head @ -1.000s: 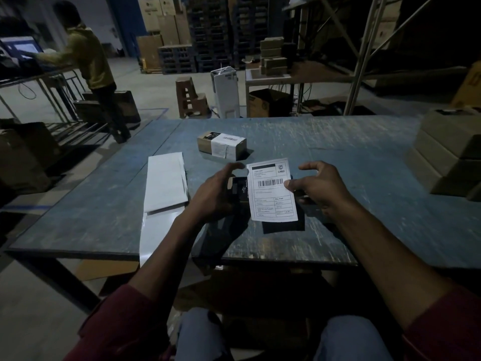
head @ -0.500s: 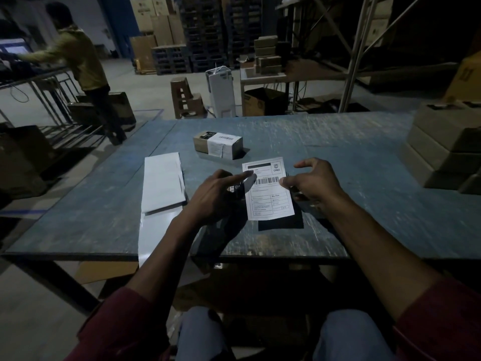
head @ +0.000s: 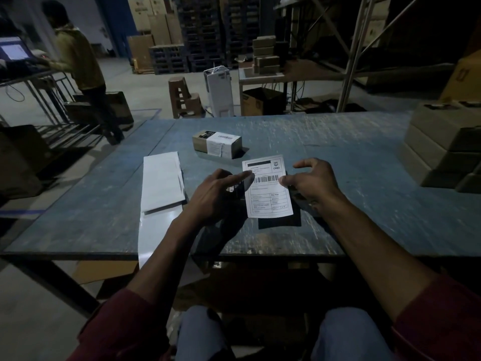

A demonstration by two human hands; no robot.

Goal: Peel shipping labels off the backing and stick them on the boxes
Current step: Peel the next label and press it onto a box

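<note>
On a scuffed blue worktop [head: 338,142] in a dim warehouse, the right hand [head: 309,183] pinches a shipping label [head: 268,188] over a dark box, the left hand's [head: 216,196] straight fingers touching its edge; a labelled box [head: 217,143] sits just beyond.

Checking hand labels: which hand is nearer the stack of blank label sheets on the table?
Left. The left hand lies just right of the sheets; the right hand is farther right, past the label.
</note>
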